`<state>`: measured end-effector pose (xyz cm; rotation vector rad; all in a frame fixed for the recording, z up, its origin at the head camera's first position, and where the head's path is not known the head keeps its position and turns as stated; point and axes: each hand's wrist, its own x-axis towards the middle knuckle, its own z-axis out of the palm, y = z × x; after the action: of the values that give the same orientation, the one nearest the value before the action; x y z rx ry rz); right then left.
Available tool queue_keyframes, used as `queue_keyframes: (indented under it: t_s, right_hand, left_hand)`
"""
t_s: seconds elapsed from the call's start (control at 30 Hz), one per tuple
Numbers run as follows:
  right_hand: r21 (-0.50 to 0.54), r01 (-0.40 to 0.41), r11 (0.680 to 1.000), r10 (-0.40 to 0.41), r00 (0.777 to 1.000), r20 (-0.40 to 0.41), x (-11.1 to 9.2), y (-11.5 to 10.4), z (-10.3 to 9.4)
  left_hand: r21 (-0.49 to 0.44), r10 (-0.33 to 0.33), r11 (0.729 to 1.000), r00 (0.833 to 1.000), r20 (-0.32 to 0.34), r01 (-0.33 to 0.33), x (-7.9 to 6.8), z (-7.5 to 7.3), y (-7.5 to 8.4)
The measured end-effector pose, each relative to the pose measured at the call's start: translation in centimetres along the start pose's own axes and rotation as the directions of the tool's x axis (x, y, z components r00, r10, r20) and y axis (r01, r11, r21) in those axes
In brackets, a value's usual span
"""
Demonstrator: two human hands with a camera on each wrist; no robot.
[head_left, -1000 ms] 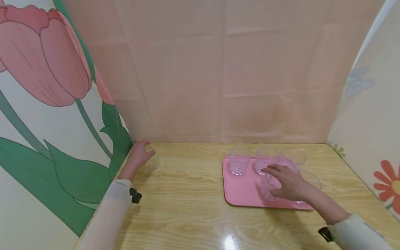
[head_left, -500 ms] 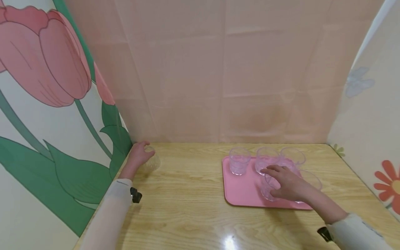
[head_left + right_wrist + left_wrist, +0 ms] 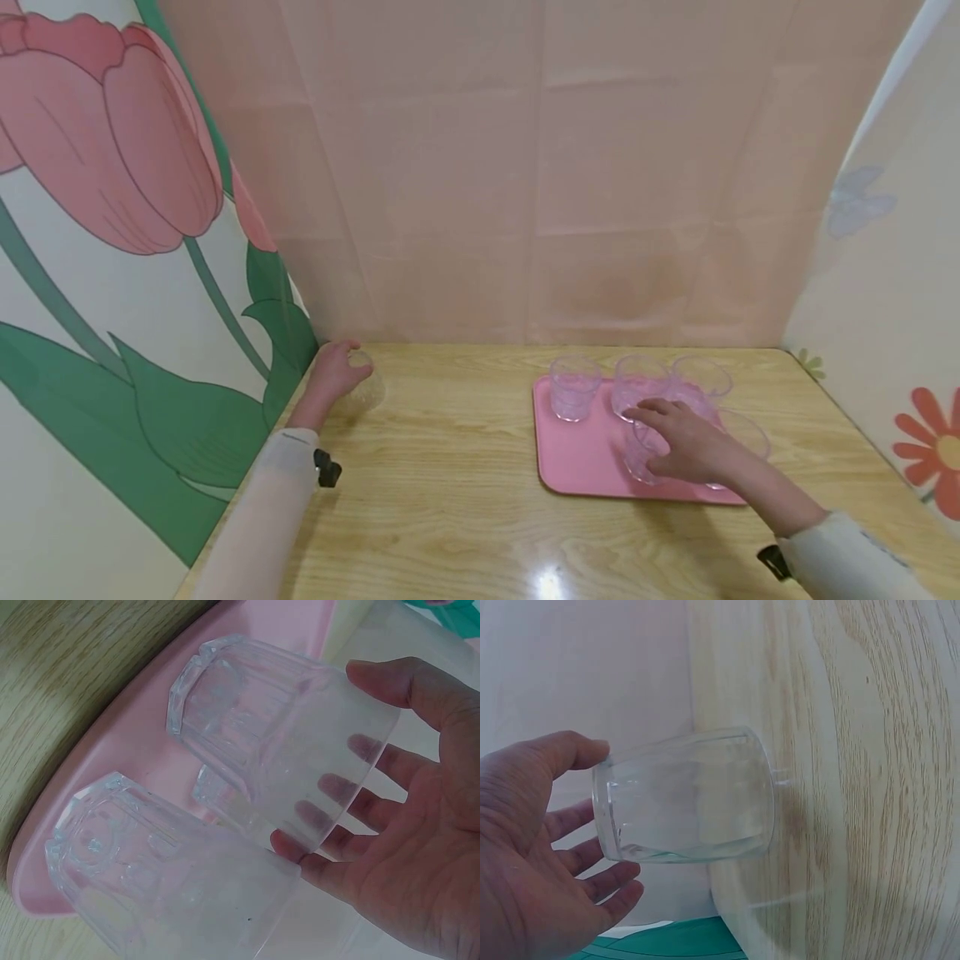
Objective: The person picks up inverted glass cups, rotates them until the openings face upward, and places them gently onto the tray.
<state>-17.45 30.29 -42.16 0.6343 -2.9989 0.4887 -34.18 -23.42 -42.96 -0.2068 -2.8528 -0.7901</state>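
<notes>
At the table's far left corner, my left hand (image 3: 332, 377) holds a clear drinking glass (image 3: 690, 802) by its upper end, thumb on one side and fingers on the other. The glass stands on the wood with its wider end down. My right hand (image 3: 690, 442) is over the pink tray (image 3: 577, 458). It grips another clear glass (image 3: 292, 727) near the rim; fingers show through the wall in the right wrist view. Right beside this glass is a second glass (image 3: 150, 862). Several glasses share the tray, partly hidden by the right hand.
Along the tray's back edge stand more clear glasses, one at the left corner (image 3: 575, 392) and one beside it (image 3: 639, 385). A pink cloth (image 3: 450, 183) hangs behind the wooden table (image 3: 435, 483). Flower-printed panels (image 3: 150, 292) border both sides.
</notes>
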Motion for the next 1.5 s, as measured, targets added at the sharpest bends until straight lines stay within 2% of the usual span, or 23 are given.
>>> queue_keyframes:
  t_s: [0.17,0.63,1.1,1.5]
  right_hand:
    - [0.003,-0.007,1.0,0.007,1.0,0.011,0.0,0.0,0.0]
    - [-0.009,-0.01,1.0,0.011,1.0,0.023,0.2,-0.2,0.2]
    - [-0.066,0.007,0.998,-0.006,1.0,0.023,0.7,-0.5,0.3]
    - [-0.069,-0.024,0.997,0.029,0.997,0.065,0.6,-0.7,0.4]
  left_hand:
    - [-0.002,-0.004,1.0,1.0,0.014,0.004,0.1,0.5,-0.2]
    - [-0.01,-0.099,0.995,0.99,0.096,0.1,0.2,0.9,-0.2]
    - [0.037,-0.098,0.995,0.989,0.109,0.095,0.4,1.4,-0.2]
    - [0.04,-0.072,0.997,0.988,0.14,0.067,0.5,1.2,-0.4]
